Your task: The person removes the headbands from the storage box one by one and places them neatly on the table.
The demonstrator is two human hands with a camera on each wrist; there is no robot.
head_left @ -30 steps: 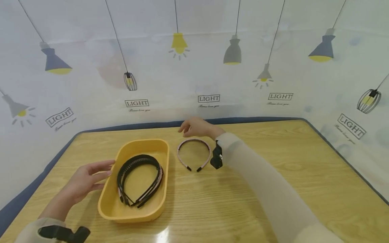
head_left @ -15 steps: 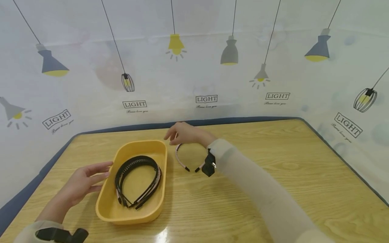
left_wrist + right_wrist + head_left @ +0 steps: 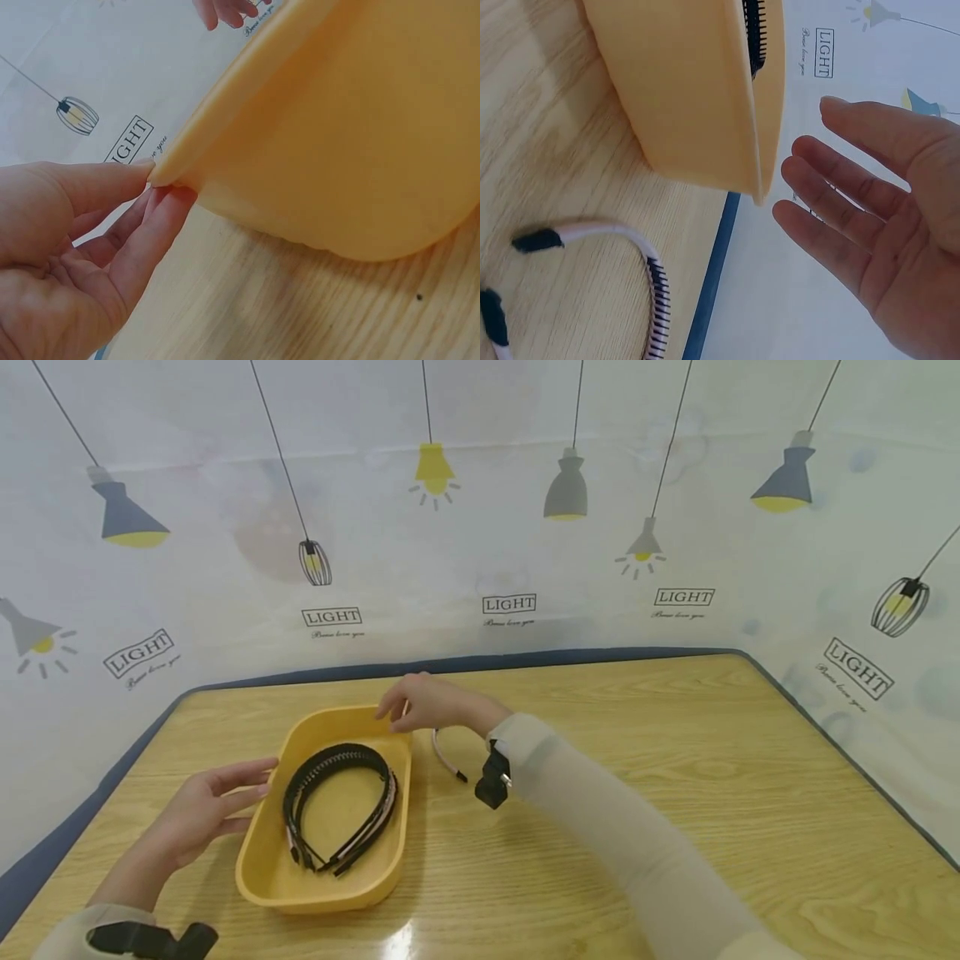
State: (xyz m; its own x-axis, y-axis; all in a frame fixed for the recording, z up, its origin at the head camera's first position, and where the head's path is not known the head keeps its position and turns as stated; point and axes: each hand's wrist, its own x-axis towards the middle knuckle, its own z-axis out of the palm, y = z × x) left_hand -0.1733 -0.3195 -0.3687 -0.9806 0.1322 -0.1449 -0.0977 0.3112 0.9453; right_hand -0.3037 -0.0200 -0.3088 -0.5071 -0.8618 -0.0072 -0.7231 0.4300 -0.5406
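Observation:
A yellow plastic bin (image 3: 330, 893) stands on the table, holding several dark headbands (image 3: 341, 752) laid together, with some pink among them. My left hand (image 3: 202, 810) is at the bin's left side; in the left wrist view its thumb and a finger pinch the rim (image 3: 225, 94). Over the bin's far right corner hovers my right hand (image 3: 427, 702), fingers loosely bent and holding nothing; the right wrist view shows it apart from the rim. A pale pink headband (image 3: 654, 292) with black tips and comb teeth lies on the table beside the bin, partly hidden by my right arm in the head view.
The wooden table (image 3: 675, 760) has a dark blue border along its back and sides. Behind it hangs a pale backdrop (image 3: 495, 552) printed with lamps and the word LIGHT. Black cameras are strapped to both wrists.
My right hand has moved left and slightly nearer, from beyond the pink headband to above the bin's far right corner. The left hand stays at the bin, and the headbands lie as before.

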